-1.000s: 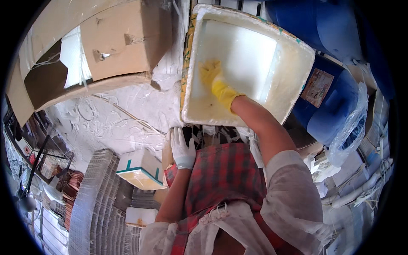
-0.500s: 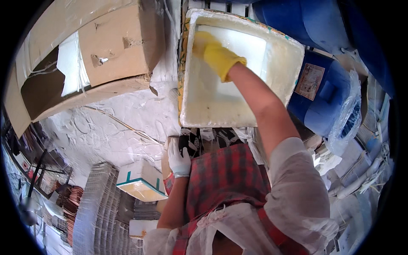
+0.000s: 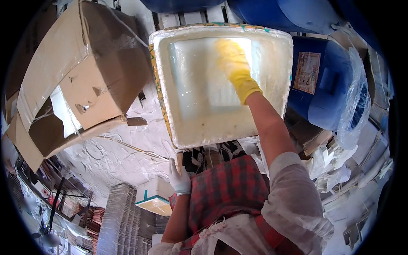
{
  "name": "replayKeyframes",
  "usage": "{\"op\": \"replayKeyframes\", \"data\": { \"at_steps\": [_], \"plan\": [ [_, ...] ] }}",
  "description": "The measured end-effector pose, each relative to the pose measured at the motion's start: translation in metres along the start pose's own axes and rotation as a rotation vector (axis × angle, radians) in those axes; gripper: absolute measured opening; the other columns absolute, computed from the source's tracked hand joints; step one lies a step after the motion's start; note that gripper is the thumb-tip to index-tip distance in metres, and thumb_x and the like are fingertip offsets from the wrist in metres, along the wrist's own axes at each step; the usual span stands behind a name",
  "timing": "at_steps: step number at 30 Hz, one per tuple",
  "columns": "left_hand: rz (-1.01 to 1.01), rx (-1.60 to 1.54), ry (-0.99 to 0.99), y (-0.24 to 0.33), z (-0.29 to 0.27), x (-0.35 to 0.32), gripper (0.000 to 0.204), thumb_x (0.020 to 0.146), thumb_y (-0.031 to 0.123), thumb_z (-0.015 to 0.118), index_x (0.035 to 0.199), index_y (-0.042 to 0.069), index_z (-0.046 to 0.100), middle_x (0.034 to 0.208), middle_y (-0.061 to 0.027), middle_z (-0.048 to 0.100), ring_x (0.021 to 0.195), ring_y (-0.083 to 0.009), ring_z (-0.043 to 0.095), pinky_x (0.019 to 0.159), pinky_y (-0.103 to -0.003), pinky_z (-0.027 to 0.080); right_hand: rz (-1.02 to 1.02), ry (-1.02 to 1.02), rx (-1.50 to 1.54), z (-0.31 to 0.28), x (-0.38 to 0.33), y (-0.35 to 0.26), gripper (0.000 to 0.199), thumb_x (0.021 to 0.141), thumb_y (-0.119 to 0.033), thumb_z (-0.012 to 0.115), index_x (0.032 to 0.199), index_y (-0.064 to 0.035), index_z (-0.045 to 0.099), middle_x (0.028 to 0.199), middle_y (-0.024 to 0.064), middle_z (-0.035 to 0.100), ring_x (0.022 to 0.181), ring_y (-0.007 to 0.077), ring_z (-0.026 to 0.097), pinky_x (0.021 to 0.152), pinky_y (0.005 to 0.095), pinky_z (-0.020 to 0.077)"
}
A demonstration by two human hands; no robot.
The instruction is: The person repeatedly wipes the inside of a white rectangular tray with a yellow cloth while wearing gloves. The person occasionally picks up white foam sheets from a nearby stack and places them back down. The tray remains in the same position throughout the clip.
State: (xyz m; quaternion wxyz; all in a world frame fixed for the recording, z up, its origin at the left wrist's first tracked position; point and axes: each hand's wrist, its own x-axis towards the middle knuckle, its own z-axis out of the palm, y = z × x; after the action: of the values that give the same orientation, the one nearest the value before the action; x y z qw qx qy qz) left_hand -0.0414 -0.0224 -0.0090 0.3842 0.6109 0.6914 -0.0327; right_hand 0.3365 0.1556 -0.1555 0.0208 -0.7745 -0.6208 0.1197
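A large white foam box (image 3: pixel 225 138), its outer side wrapped in patterned yellow tape, stands in front of me and holds cloudy, pale liquid (image 3: pixel 195 97) that reflects light. Reaching into it is my right hand (image 3: pixel 236 68), in a yellow rubber glove. Its fingers point to the far side; glare and motion blur hide their shape and whether they grip anything. My left hand (image 3: pixel 179 180), in a thin white glove, rests beside my knee at the edge of the red checked apron (image 3: pixel 225 187). Its fingers are stretched out and hold nothing visible.
On the left lies a torn cardboard box (image 3: pixel 97 89). Blue plastic drums (image 3: pixel 331 80) stand to the right, one partly covered by clear plastic. A smaller foam box (image 3: pixel 155 195) with green tape and stacked sheets (image 3: pixel 117 221) are at lower left.
My right hand has moved from the box's far left corner toward its middle. The view has shifted, so the box appears lower and further left. My left hand stays by my knee.
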Motion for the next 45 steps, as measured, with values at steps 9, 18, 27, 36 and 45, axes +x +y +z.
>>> {"op": "replayKeyframes", "data": {
  "at_steps": [9, 18, 27, 36, 45],
  "plan": [
    [0.041, 0.079, -0.021, 0.006, -0.005, 0.010, 0.053, 0.083, 0.014, 0.053, 0.133, 0.002, 0.039, 0.129, -0.0221, 0.045, 0.117, -0.0379, 0.045, 0.096, -0.041, 0.039, 0.289, 0.145, 0.036, 0.021, 0.053, -0.093, 0.044, 0.082, -0.036, 0.052, 0.117, -0.0097, 0.055, 0.124, 0.0110, 0.052, 0.118, 0.0291, 0.044, 0.107, 0.0485, 0.0206],
    [0.011, 0.102, -0.047, 0.016, 0.000, 0.009, 0.053, 0.083, 0.013, 0.053, 0.133, 0.003, 0.040, 0.128, -0.0229, 0.046, 0.118, -0.0375, 0.044, 0.099, -0.042, 0.035, -0.191, 0.153, 0.240, -0.021, -0.030, -0.005, 0.044, 0.074, -0.024, 0.060, 0.116, -0.0147, 0.054, 0.125, 0.0055, 0.049, 0.118, 0.0265, 0.042, 0.104, 0.0412, 0.0281],
    [0.118, 0.139, -0.063, 0.028, 0.012, 0.016, 0.051, 0.082, 0.014, 0.053, 0.130, 0.000, 0.041, 0.126, -0.0248, 0.048, 0.114, -0.0395, 0.047, 0.096, -0.043, 0.038, 0.195, 0.343, 0.259, -0.028, -0.042, 0.028, 0.048, 0.071, -0.024, 0.065, 0.114, -0.0077, 0.054, 0.112, 0.0110, 0.056, 0.106, 0.0295, 0.050, 0.097, 0.0402, 0.0363],
    [0.110, 0.160, -0.105, 0.031, 0.002, 0.021, 0.051, 0.083, 0.012, 0.051, 0.132, 0.001, 0.039, 0.127, -0.0244, 0.046, 0.116, -0.0387, 0.046, 0.097, -0.042, 0.037, 1.155, 0.289, 1.226, 0.030, -0.009, 0.093, 0.034, 0.082, -0.028, 0.059, 0.108, -0.0065, 0.055, 0.097, 0.0054, 0.060, 0.083, 0.0198, 0.058, 0.076, 0.0288, 0.0480],
    [0.069, 0.165, -0.145, 0.035, -0.003, 0.024, 0.049, 0.083, 0.012, 0.051, 0.129, -0.001, 0.042, 0.123, -0.0253, 0.048, 0.113, -0.0404, 0.047, 0.096, -0.044, 0.037, 0.958, 0.478, 0.807, 0.044, 0.005, 0.057, 0.020, 0.085, -0.023, 0.054, 0.097, -0.0080, 0.055, 0.089, 0.0056, 0.058, 0.080, 0.0184, 0.056, 0.073, 0.0293, 0.0460]
  ]
}}
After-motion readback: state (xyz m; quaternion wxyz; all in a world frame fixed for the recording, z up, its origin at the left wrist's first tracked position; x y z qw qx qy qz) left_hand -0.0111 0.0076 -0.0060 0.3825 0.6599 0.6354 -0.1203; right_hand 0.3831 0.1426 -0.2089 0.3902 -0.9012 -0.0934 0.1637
